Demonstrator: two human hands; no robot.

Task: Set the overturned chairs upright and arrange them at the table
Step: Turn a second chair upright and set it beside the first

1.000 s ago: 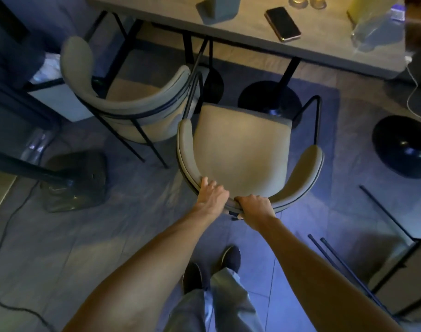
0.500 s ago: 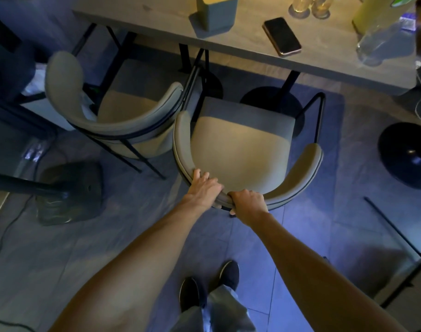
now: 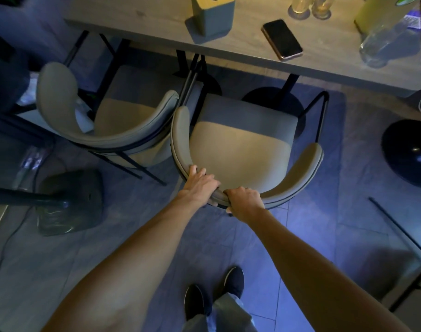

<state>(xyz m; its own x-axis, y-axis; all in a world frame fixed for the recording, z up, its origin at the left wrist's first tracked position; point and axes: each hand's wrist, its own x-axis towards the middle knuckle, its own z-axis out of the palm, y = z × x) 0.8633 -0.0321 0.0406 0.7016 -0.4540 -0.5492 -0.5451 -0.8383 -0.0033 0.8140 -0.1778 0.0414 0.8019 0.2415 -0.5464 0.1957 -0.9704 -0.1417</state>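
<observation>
At the table [image 3: 252,58], both hands grip the upright chair [image 3: 240,149], seat facing tableward.

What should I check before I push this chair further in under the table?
1. Both hands on the backrest: left hand and right hand grip the chair. Ok.
2. Chair upright: ok.
3. Gap to the neighbouring chair: armrests nearly touching. Not ok.
4. Pedestal base ahead of the seat: may block. Cannot tell.
5. Phone near the table edge: lying flat. Ok.
</observation>
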